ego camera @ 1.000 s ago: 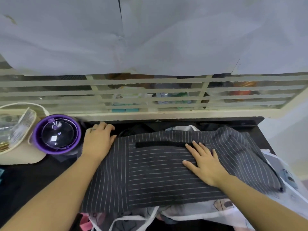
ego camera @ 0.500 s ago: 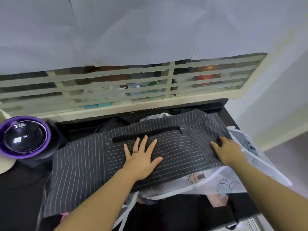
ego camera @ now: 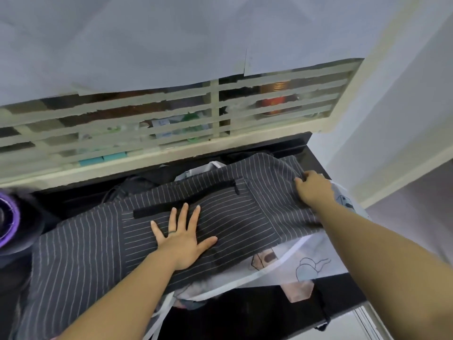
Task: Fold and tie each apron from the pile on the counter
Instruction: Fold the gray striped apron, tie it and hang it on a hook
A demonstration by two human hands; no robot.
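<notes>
Your left hand [ego camera: 182, 238] is splayed flat on the dark grey pinstriped cloth apron [ego camera: 98, 244] mid-counter; your right hand [ego camera: 314, 188] is clamped on its right-hand end. Pull too hard and the white printed apron [ego camera: 308, 263] underneath could slide off the black counter's [ego camera: 257, 312] front edge — it overhangs already. Louvred cream window [ego camera: 171, 119] behind, wall close on the right.

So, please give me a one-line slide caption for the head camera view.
Left hand flat on the striped apron; right hand gripping its far-right end.
</notes>
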